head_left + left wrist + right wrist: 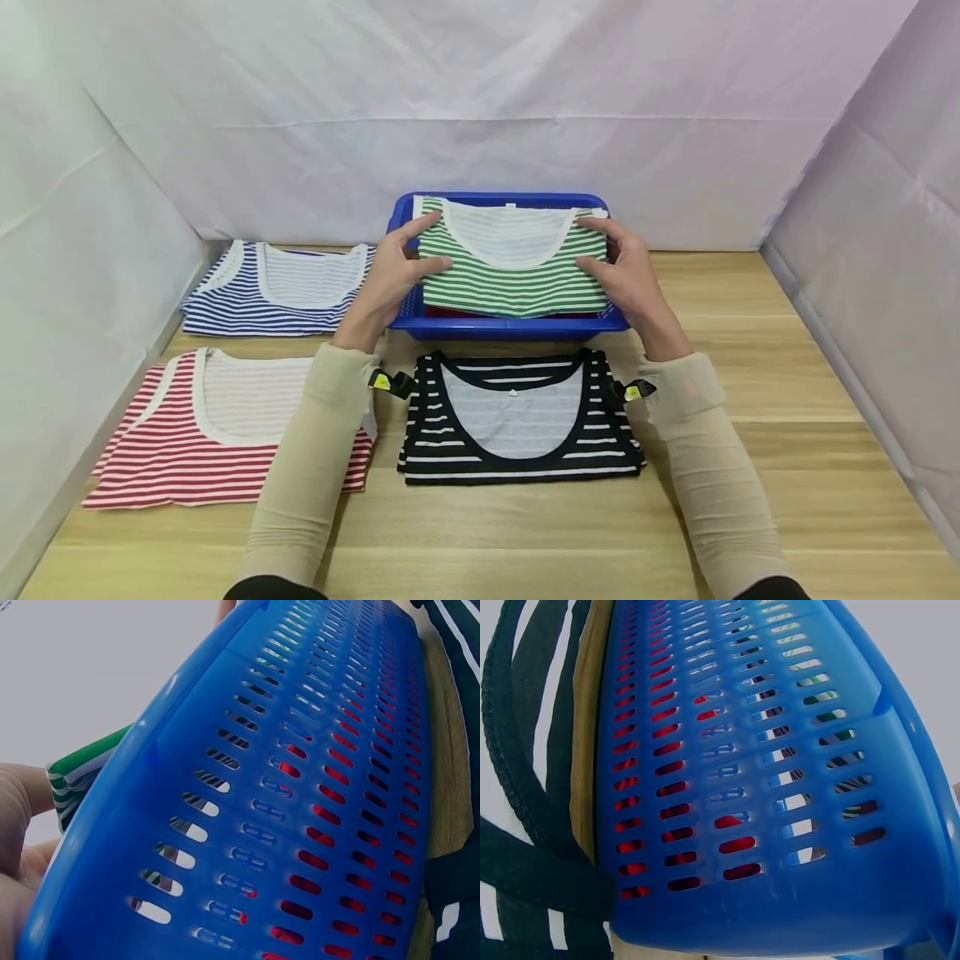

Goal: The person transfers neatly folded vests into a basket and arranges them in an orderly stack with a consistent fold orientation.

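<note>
Both hands are at a folded green-and-white striped tank top (513,287), low over the blue basket (510,331). My left hand (393,271) grips its left side between thumb and fingers, and in the left wrist view the folded edge (82,761) shows between the fingers beside the rim. On the opposite side, my right hand (628,271) pinches the right edge, thumb on the front. Dark red cloth (450,312) peeks out beneath the top, and red shows through the basket's slots in both wrist views.
A black-and-white striped tank top (517,471) lies folded in front of the basket. To the left lie a blue-and-white striped one (300,317) and, nearer, a red-and-white striped one (202,475). White cloth walls (480,125) enclose the wooden table (787,467).
</note>
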### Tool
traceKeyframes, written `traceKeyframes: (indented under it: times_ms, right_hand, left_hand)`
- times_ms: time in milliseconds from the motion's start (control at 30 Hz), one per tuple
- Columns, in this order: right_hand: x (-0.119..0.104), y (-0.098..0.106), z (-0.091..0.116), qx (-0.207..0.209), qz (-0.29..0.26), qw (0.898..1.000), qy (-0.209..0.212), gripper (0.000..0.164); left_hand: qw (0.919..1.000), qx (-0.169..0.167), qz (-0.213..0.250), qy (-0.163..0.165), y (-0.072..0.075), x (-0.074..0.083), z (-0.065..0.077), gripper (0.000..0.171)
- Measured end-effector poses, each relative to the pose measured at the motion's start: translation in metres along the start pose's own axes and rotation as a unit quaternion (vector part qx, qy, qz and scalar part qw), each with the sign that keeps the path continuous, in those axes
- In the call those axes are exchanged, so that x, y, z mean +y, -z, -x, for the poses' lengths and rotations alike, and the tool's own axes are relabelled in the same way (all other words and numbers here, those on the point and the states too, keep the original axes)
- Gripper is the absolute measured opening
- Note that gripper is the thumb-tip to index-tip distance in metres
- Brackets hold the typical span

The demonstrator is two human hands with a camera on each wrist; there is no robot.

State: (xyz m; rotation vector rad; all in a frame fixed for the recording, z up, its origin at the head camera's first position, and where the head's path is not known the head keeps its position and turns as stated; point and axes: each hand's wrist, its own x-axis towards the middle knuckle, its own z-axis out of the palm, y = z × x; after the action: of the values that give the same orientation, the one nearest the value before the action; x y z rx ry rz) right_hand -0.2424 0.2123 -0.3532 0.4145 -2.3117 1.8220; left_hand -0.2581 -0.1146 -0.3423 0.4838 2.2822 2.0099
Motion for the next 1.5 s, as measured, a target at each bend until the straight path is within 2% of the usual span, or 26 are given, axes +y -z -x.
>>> traceKeyframes:
  times_ms: [233,600,1033,1500]
  right_hand:
    - [-0.0012,-0.0021,0.0006,0.003,0.014,1.0,-0.006,0.049]
    - [-0.0036,-0.0013,-0.0003,-0.001,0.015,1.0,-0.004,0.048]
    - [-0.0029,-0.0021,0.0022,-0.007,0.041,0.999,-0.014,0.047]
    - [-0.0033,-0.0015,0.0031,-0.008,0.059,0.998,-0.017,0.044]
  left_hand:
    - [0.9994,0.014,-0.028,0.015,0.0003,-0.0007,0.0002,0.063]
    - [0.9983,0.003,-0.049,0.031,0.0006,0.0018,-0.0004,0.057]
    - [0.9976,-0.004,-0.043,0.054,-0.0018,0.0016,-0.0006,0.056]
    - [0.9969,-0.008,-0.051,0.059,-0.0041,0.0022,-0.0008,0.054]
